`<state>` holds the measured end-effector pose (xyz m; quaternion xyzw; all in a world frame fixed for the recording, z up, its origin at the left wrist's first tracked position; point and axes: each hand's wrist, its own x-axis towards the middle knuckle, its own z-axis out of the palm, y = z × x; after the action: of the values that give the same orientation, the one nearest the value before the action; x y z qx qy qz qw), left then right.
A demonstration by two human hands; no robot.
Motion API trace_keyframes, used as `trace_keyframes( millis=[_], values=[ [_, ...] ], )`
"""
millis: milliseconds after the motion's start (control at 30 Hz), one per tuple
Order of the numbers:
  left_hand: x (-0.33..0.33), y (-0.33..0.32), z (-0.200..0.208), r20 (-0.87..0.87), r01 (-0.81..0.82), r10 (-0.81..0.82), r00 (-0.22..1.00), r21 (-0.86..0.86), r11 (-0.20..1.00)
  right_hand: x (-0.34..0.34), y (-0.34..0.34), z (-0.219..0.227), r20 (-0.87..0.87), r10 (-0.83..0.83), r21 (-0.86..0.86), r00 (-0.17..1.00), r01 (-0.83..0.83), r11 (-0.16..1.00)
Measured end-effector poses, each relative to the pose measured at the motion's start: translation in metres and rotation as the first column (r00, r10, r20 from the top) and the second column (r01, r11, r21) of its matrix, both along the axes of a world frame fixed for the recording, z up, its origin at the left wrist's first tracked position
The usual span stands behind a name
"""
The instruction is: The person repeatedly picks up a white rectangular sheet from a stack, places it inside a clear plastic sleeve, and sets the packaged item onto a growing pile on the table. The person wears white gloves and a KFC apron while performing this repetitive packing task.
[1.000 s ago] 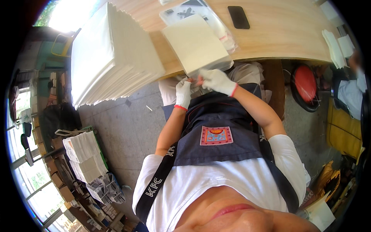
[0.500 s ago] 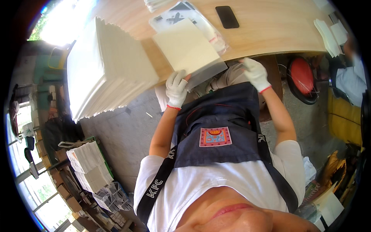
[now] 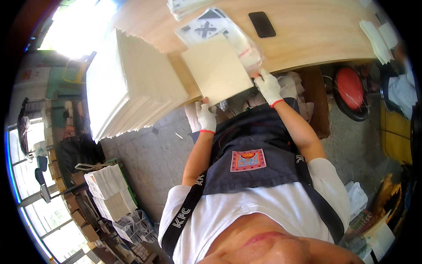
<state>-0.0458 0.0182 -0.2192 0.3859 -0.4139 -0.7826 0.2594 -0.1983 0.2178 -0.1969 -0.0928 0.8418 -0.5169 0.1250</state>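
Note:
A flat square cream board or stack of sheets (image 3: 217, 70) lies at the table's front edge, its near side jutting toward me. My left hand (image 3: 206, 118), in a white knit glove with a red cuff, closes at the near left corner. My right hand (image 3: 268, 86), gloved alike, has its bent fingers at the near right corner. The fingers' undersides are hidden. Behind the board lie clear plastic bags (image 3: 244, 48) with dark printing, partly covered by it.
A tall stack of white sheets (image 3: 136, 83) stands left of the board. A black phone (image 3: 262, 24) lies farther back on the wooden table (image 3: 307, 42). More white sheets (image 3: 376, 42) are at the far right. A red-seated stool (image 3: 350, 90) stands below the table's right side.
My left hand has come down to the board's near corner, and my right hand has moved left to the other. The translucent flap below the board no longer shows.

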Motion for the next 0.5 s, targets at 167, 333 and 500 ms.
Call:
trace_keyframes(
  millis=[167, 333, 500],
  values=[
    [-0.001, -0.008, 0.064, 0.093, 0.263, -0.247, 0.965, -0.289, 0.92, 0.0, 0.006, 0.013, 0.418, 0.159, -0.153, 0.894, -0.103, 0.983],
    [0.029, -0.012, 0.196, 0.332, 0.36, -0.146, 0.932, -0.89, 0.279, 0.032, -0.027, 0.03, 0.554, 0.534, -0.772, 0.639, 0.155, 0.616],
    [0.074, -0.046, 0.294, 0.002, -0.015, 0.063, 0.998, -0.961, 0.275, 0.03, -0.092, 0.162, 0.165, 0.587, -0.81, 0.792, -0.23, 0.539]
  ],
)
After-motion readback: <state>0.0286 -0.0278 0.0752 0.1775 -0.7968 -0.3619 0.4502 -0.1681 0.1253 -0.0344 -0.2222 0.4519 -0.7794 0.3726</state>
